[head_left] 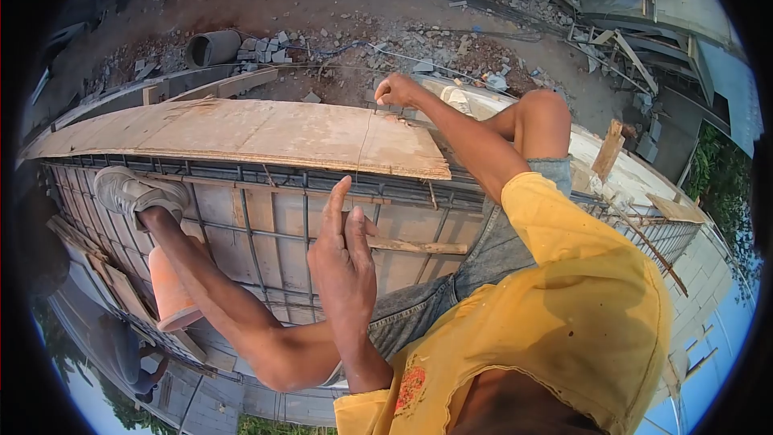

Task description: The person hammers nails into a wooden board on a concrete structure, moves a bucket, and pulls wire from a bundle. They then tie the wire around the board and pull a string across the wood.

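Note:
My right hand [396,90] is up over the far edge of a curved plywood sheet [266,133], its fingertips pinched together on a thin wire [367,137]. That wire hangs across the sheet towards my left hand [342,262]. The left index finger points up, while the thumb presses against the curled fingers. Whether the wire's lower end is in this grip is too fine to see. Below the hands runs a cage of steel reinforcing bars [306,229] beside formwork panels.
An orange bucket [171,286] stands behind my left shin. A wooden batten [419,247] lies across the cage. Down on the ground are a concrete pipe [212,48] and rubble [451,44]. Another person [97,322] is at the lower left.

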Demonstrator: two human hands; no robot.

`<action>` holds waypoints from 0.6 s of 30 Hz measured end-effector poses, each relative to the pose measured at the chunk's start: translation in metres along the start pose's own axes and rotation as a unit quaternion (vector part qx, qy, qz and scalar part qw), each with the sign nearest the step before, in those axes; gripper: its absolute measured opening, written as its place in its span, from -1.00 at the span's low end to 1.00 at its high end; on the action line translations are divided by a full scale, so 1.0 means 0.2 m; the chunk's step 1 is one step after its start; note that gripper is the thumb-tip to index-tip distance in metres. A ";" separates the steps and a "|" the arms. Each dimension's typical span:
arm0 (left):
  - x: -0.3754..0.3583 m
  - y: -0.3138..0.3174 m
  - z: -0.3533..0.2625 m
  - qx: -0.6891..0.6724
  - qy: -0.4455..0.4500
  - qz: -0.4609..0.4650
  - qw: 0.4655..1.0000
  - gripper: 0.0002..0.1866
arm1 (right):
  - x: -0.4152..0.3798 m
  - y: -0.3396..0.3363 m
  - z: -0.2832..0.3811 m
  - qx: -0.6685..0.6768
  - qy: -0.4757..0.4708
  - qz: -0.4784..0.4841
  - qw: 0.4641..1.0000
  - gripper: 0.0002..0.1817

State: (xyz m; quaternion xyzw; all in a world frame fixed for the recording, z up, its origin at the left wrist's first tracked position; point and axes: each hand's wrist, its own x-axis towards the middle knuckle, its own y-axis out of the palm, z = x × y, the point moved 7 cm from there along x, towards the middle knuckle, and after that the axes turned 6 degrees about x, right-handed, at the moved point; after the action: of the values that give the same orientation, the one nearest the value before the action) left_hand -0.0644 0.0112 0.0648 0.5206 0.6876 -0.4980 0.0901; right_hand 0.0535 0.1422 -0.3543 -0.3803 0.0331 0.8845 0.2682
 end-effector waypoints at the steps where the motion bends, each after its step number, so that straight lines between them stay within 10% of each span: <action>1: 0.02 0.01 -0.02 0.008 0.000 0.000 1.000 -0.61 | 0.01 0.02 -0.01 -0.029 0.013 -0.001 0.999 -0.76; 11: -0.02 0.06 0.04 0.045 0.027 -0.020 0.998 -0.60 | -0.15 0.03 0.14 -0.186 0.059 0.044 0.980 -0.83; 18: -0.03 0.01 0.10 0.040 -0.082 0.004 0.996 -0.64 | -0.25 0.11 0.39 -0.455 -0.093 0.111 0.879 -0.83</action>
State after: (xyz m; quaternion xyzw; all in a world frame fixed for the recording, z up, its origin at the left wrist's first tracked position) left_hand -0.0672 -0.0080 0.0579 0.4842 0.6550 -0.5660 0.1271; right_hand 0.0194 0.1208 -0.2676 -0.3704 -0.3559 0.8573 -0.0329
